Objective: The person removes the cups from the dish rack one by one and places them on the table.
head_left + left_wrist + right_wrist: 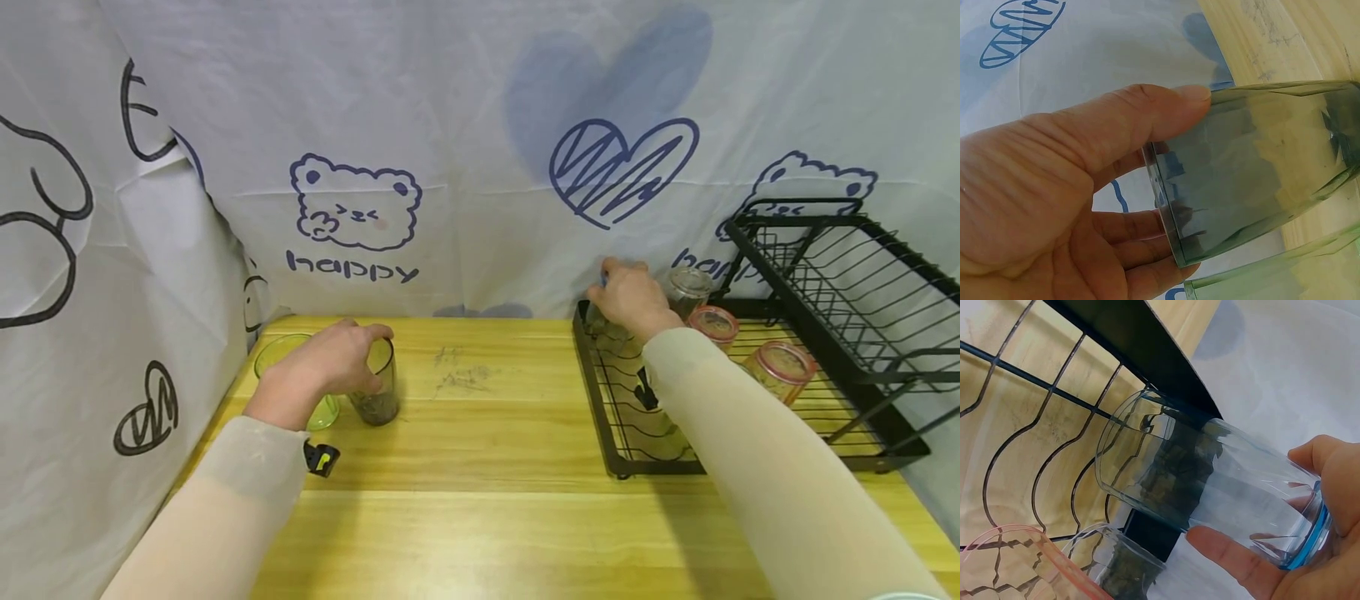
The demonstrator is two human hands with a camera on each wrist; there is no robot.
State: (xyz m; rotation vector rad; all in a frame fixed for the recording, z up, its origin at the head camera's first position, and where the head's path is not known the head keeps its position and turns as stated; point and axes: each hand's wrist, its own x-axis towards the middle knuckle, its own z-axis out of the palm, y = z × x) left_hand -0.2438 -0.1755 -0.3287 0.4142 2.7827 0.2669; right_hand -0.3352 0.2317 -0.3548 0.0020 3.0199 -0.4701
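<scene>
My left hand [330, 362] holds a grey-tinted glass [377, 404] near its rim, thumb on one side and fingers on the other. The glass stands upright on the wooden table, and its faceted wall [1260, 156] shows in the left wrist view. Beside it is a green glass [324, 414], partly hidden by that hand. My right hand [633, 296] grips a clear glass with a bluish base [1260, 494] by its base end. This glass is mouth down at the back left corner of the black wire rack [660, 467], its rim at the wires.
On the rack stand a clear glass [687, 292] and two pink-tinted glasses [712, 323], bases up. A raised wire tier [862, 283] rises at the rack's right. Printed white cloth [480, 167] hangs behind and at the left of the table [480, 467].
</scene>
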